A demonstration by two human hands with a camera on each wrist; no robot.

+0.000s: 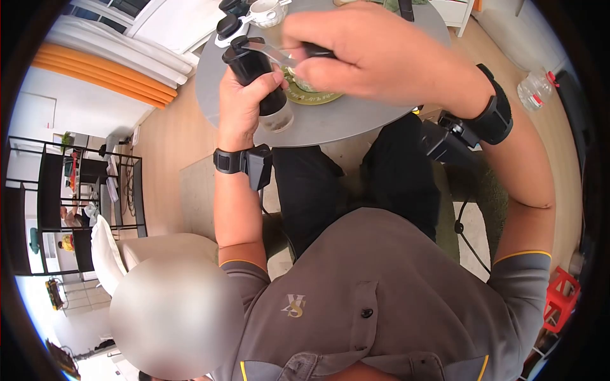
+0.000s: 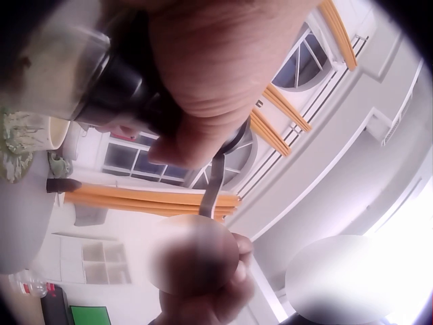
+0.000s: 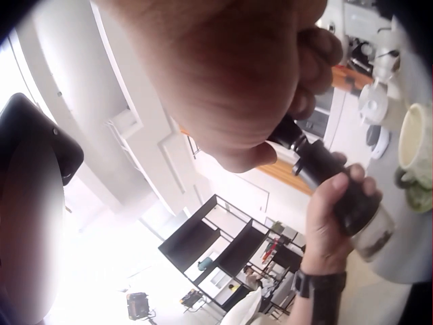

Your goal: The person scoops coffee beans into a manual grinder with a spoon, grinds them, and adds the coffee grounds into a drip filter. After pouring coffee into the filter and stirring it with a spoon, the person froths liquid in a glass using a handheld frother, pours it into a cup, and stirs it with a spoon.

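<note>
Right now the person holds a hand grinder (image 1: 254, 71) tilted, its top leaning away and its clear lower end (image 1: 277, 119) nearer the lap. The left hand (image 1: 243, 105) is wrapped round the black body, thumb laid across it, so that grip is closed on the grinder. The right hand (image 1: 375, 57) has its fingers curled round the dark knob (image 1: 319, 50) at the far end of the metal crank (image 1: 273, 54), a narrow grip, with the crank reaching over from the grinder's cap. I can see some dark bits (image 3: 381, 240) inside the clear end. The whole grinder is at the near left part of the round grey worktop (image 1: 337, 127), though from here I cannot tell whether its base touches the surface. Just beside it, partly behind the hands, lies a green plate (image 1: 318, 98) with pale markings; further back are a white cup (image 1: 267, 14) and a black-topped container (image 1: 229, 28). Well apart, over on the floor, there's a clear plastic bottle (image 1: 534, 90) with a red cap
</note>
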